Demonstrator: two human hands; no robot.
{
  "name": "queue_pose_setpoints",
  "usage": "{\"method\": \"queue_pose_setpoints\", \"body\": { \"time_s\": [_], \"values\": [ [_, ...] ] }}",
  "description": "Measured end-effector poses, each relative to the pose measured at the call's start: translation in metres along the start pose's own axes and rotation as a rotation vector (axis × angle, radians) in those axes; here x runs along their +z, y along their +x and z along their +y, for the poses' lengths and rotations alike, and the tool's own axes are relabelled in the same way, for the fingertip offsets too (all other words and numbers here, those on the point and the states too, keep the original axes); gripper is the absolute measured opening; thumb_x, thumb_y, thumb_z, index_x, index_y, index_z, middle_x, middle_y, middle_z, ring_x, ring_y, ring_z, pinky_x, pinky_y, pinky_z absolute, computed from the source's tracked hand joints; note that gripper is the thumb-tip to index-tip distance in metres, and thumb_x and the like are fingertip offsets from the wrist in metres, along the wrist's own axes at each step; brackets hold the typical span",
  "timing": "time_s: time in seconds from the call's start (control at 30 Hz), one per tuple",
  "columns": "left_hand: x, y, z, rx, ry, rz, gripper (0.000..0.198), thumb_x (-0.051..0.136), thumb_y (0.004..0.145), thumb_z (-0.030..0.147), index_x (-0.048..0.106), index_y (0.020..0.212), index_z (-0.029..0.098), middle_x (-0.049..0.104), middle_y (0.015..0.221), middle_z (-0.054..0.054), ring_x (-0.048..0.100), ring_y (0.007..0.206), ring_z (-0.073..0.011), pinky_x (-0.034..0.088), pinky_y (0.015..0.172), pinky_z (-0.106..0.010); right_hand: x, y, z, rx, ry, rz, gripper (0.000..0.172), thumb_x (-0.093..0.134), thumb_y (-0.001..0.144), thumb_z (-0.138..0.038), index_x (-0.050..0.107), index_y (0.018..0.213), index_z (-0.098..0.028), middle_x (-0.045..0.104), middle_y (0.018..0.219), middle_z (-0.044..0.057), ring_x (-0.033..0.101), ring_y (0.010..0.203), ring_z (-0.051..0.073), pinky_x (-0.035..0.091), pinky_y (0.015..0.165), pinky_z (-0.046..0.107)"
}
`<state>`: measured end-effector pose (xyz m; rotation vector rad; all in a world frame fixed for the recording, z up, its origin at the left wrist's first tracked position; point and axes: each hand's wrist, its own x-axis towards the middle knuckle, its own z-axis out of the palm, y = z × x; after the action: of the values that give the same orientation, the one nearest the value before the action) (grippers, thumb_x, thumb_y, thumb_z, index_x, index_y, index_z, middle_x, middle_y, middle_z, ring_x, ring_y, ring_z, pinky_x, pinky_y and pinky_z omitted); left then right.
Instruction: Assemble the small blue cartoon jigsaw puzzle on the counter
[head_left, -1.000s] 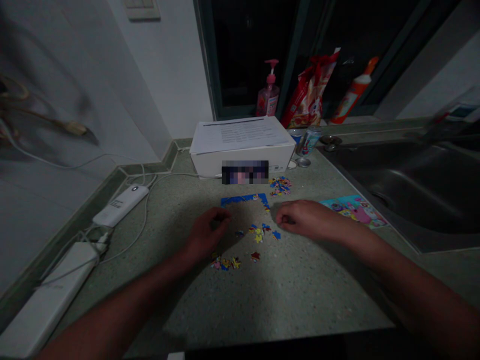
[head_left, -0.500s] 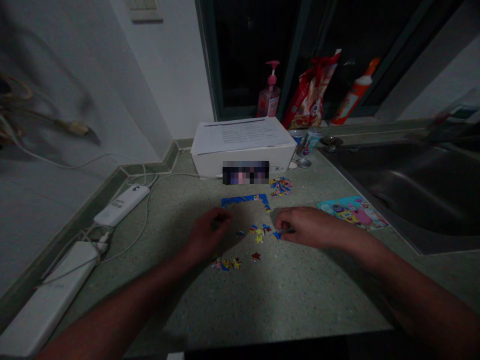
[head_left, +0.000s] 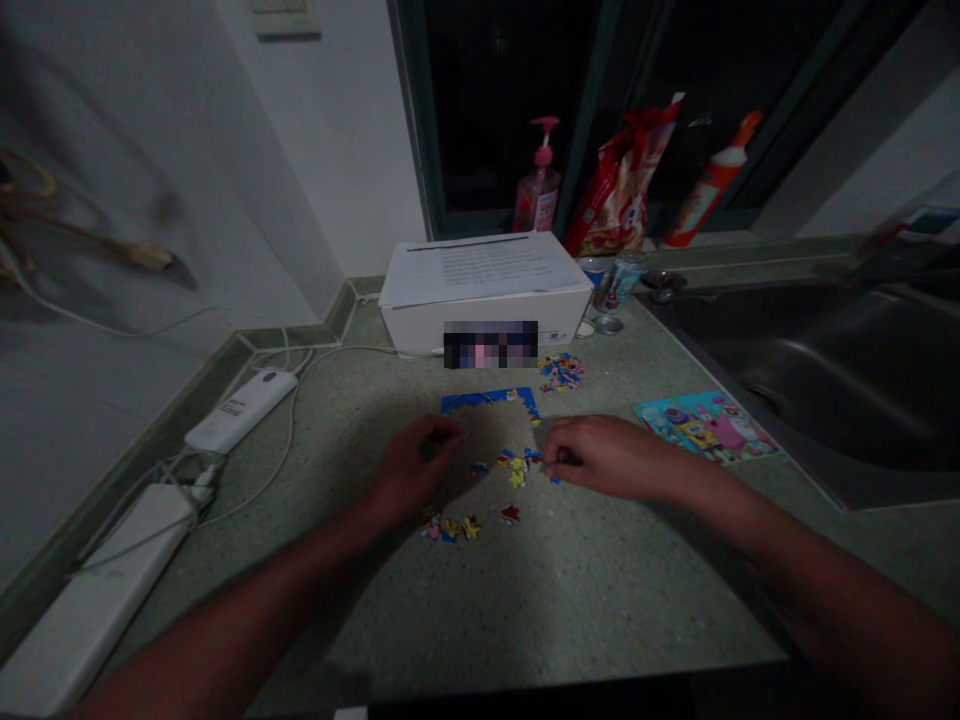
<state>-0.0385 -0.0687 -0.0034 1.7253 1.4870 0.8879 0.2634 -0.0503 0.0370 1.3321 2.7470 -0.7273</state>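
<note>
Near the middle of the counter, my left hand is closed with thumb and fingertips together; whatever may be in them is hidden. It lies beside a partly joined blue jigsaw border, an L shape along the top and upper right. My right hand pinches at a blue jigsaw piece, mostly covered by its fingers. Just left of those fingertips is a small cluster of yellow, red and blue pieces. A dark piece lies between the hands. Closer to me are a red-brown piece and several colourful pieces.
A heap of loose pieces sits before a white box. The cartoon picture sheet lies beside the sink. Cans stand behind. Along the left wall run a power strip, white adapter and cables.
My right hand has shifted slightly left, its fingertips now covering more of the blue piece. My left hand stays nearly still.
</note>
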Motion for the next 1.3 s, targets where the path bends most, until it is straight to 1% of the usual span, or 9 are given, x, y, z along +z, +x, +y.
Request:
{"method": "queue_pose_setpoints", "body": {
  "time_s": [0.07,0.17,0.27,0.37,0.57,0.73,0.9,1.07,1.3],
  "values": [
    [0.000,0.000,-0.001,0.006,-0.010,0.008,0.015,0.065,0.090,0.033,0.075,0.097,0.024,0.082,0.100,-0.006,0.075,0.097,-0.0261,0.060,0.095,-0.044,0.004,0.003,-0.001,-0.003,-0.034,0.069,0.009,0.069,0.098,-0.017,0.075,0.100,-0.023,0.077,0.103,0.004,0.072,0.090,0.020,0.049,0.078,0.032],
    [0.000,0.000,-0.001,0.024,-0.029,0.004,0.014,0.065,0.091,0.033,0.075,0.097,0.024,0.081,0.099,-0.007,0.075,0.096,-0.0260,0.060,0.095,-0.045,0.011,0.006,-0.004,-0.023,-0.099,0.159,0.022,0.065,0.101,-0.017,0.073,0.120,-0.023,0.076,0.114,0.008,0.073,0.096,0.021,0.051,0.079,0.032],
    [-0.001,0.000,0.001,0.030,-0.028,-0.007,0.014,0.065,0.091,0.031,0.075,0.097,0.024,0.081,0.099,-0.007,0.075,0.095,-0.0257,0.060,0.095,-0.045,0.015,0.007,-0.006,-0.068,-0.114,0.147,0.033,0.062,0.102,-0.016,0.071,0.133,-0.025,0.074,0.121,0.009,0.073,0.102,0.023,0.052,0.083,0.033],
    [-0.001,0.000,0.003,0.017,-0.008,-0.007,0.013,0.065,0.091,0.031,0.074,0.096,0.024,0.081,0.098,-0.007,0.076,0.095,-0.0256,0.060,0.094,-0.045,0.014,0.007,-0.007,-0.075,-0.114,0.106,0.032,0.062,0.101,-0.016,0.073,0.130,-0.026,0.074,0.120,0.008,0.074,0.103,0.023,0.053,0.084,0.034],
    [-0.001,0.000,0.003,-0.001,-0.007,0.002,0.013,0.065,0.090,0.030,0.075,0.096,0.023,0.082,0.098,-0.006,0.076,0.095,-0.0251,0.061,0.095,-0.043,0.012,0.006,-0.003,-0.018,-0.130,0.113,0.022,0.068,0.099,-0.020,0.073,0.120,-0.023,0.075,0.118,0.008,0.074,0.099,0.024,0.053,0.082,0.034],
    [-0.002,0.000,0.004,-0.009,-0.005,-0.009,0.015,0.065,0.090,0.031,0.075,0.097,0.023,0.083,0.100,-0.006,0.076,0.095,-0.0250,0.061,0.095,-0.043,0.006,0.003,0.003,0.019,-0.104,0.084,0.028,0.072,0.097,-0.021,0.072,0.125,-0.022,0.075,0.121,0.009,0.074,0.101,0.025,0.053,0.084,0.035],
    [-0.002,0.000,0.003,0.010,-0.017,-0.008,0.015,0.064,0.091,0.032,0.075,0.097,0.023,0.082,0.100,-0.007,0.076,0.096,-0.0253,0.061,0.095,-0.044,0.001,0.002,0.005,-0.008,-0.090,0.120,0.032,0.071,0.097,-0.018,0.072,0.128,-0.024,0.075,0.122,0.008,0.074,0.096,0.021,0.052,0.082,0.033],
    [-0.001,0.000,0.003,0.007,-0.004,0.000,0.015,0.065,0.090,0.032,0.074,0.097,0.022,0.082,0.100,-0.007,0.076,0.097,-0.0255,0.061,0.095,-0.044,0.002,0.002,0.001,-0.033,-0.087,0.096,0.024,0.071,0.096,-0.015,0.074,0.118,-0.024,0.076,0.115,0.006,0.073,0.094,0.021,0.050,0.078,0.032],
    [-0.002,0.000,0.005,-0.002,-0.018,-0.002,0.014,0.066,0.089,0.032,0.074,0.095,0.024,0.082,0.100,-0.007,0.076,0.096,-0.0263,0.061,0.095,-0.044,0.005,0.004,0.001,0.085,-0.105,0.103,0.006,0.072,0.097,-0.025,0.071,0.102,-0.022,0.076,0.102,0.008,0.071,0.087,0.024,0.048,0.072,0.037]
  ]
}}
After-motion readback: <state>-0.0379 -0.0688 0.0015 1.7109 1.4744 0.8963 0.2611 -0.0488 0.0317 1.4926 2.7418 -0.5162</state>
